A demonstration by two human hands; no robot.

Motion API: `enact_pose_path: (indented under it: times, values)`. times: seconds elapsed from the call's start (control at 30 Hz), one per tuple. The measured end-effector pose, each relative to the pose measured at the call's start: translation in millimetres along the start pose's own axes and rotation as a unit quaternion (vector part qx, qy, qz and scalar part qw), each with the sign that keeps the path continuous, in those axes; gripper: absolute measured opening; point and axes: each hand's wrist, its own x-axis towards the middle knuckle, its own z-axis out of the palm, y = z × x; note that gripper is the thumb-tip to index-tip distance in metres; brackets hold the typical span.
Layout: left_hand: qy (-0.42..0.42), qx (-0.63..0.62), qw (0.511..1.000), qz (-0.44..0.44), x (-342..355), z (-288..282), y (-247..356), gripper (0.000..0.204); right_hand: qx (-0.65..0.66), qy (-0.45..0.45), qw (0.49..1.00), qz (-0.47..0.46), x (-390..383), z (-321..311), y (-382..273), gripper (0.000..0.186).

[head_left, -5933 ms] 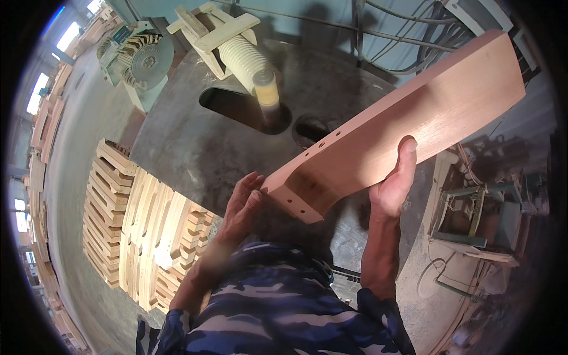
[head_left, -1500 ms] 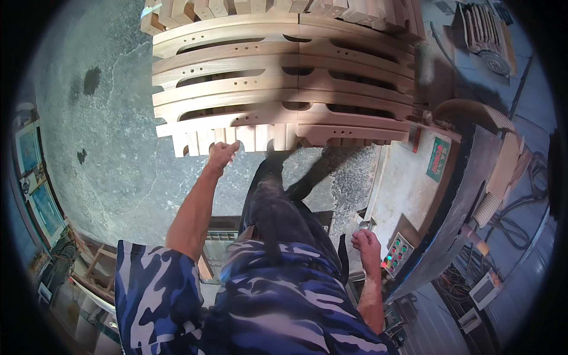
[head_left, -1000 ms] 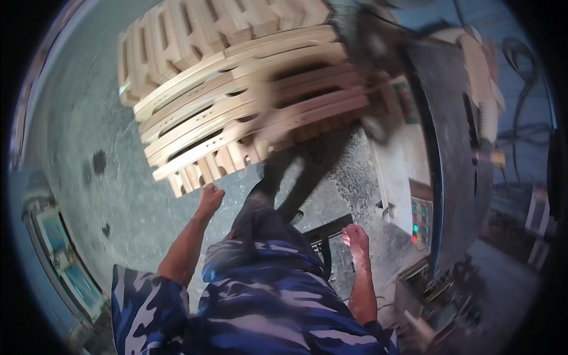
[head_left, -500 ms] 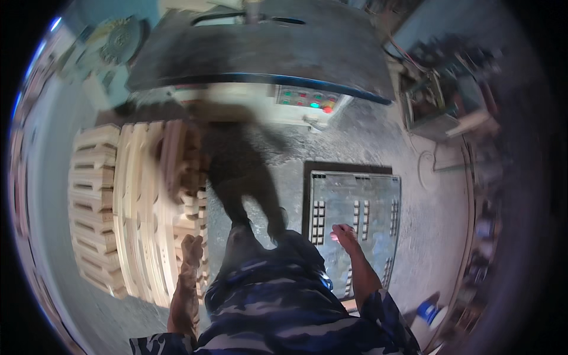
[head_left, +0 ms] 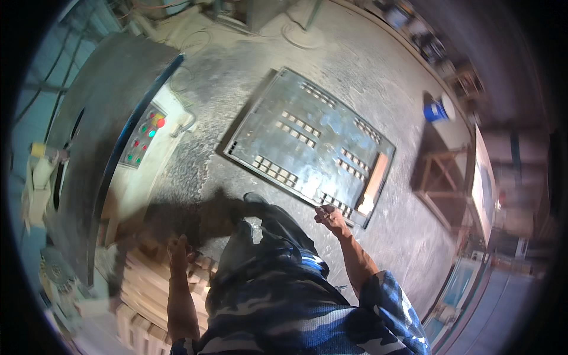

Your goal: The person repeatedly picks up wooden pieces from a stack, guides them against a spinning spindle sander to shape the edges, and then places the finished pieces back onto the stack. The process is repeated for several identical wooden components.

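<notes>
My left hand point(head_left: 179, 251) hangs in shadow over the stacked pale wooden pieces point(head_left: 145, 283), its fingers curled with nothing seen in them. My right hand point(head_left: 332, 219) is loosely closed and shows nothing in its grip. Below it, on the floor, lies a large flat grey metal plate point(head_left: 260, 133) with rows of small square openings; the hand overlaps its near edge in the picture, and I cannot tell any contact. One pale wooden bar point(head_left: 375, 177) rests along the plate's right end.
A machine with a dark tabletop point(head_left: 112, 112) and a button panel point(head_left: 144, 139) stands at left. At right are a wooden-framed stand point(head_left: 444, 171) and a blue and white bucket point(head_left: 436, 110). Bare concrete floor point(head_left: 216, 83) surrounds the plate.
My body and view have turned to the right. The machine now appears at left, the wooden stack lower left, and the plate ahead of me. Both hands stay curled.
</notes>
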Motion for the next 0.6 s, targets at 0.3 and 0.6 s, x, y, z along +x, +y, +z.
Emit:
enact_pose_path:
  times: [0.3, 0.6]
  values:
    - [-0.241, 0.230, 0.941, 0.055, 38.0, 60.0, 39.3, 0.017, 0.116, 0.144, 0.976, 0.119, -102.0, 2.3, 165.4, 0.044]
    - [-0.330, 0.581, 0.410, 0.621, -85.1, 215.1, -12.7, 0.010, 0.249, 0.161, 0.951, 0.093, -101.7, -93.9, 218.9, 0.029]
